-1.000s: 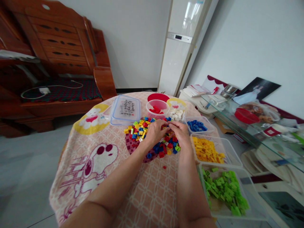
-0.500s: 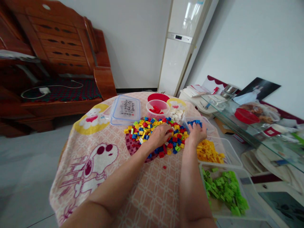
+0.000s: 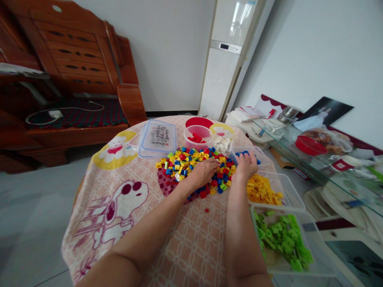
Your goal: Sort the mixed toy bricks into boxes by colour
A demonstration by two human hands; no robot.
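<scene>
My left hand (image 3: 204,173) rests on a heap of mixed toy building bricks (image 3: 179,161) in red, yellow, blue, green and white. Its fingers are bent together among the bricks, and the fingertips are too hidden to show what they pinch. Over the near edge of a clear box with blue bricks (image 3: 241,153), my right hand (image 3: 246,165) has its fingers a little apart, with no brick visible in it. Just beside the right wrist lie yellow bricks (image 3: 263,190) in another clear box. Green bricks (image 3: 284,239) fill part of a nearer box.
Red bricks (image 3: 196,138) lie in a round tub (image 3: 199,146), with white bricks (image 3: 223,144) beside it. Stacked lids (image 3: 158,137) and a red disc (image 3: 198,122) are at the back. One red brick (image 3: 207,210) sits apart on the tablecloth (image 3: 191,247). A glass shelf (image 3: 317,171) stands right.
My left hand has shifted slightly to the right over the heap. My right hand has drawn back a little toward me at the blue bricks' box, its fingers less upright.
</scene>
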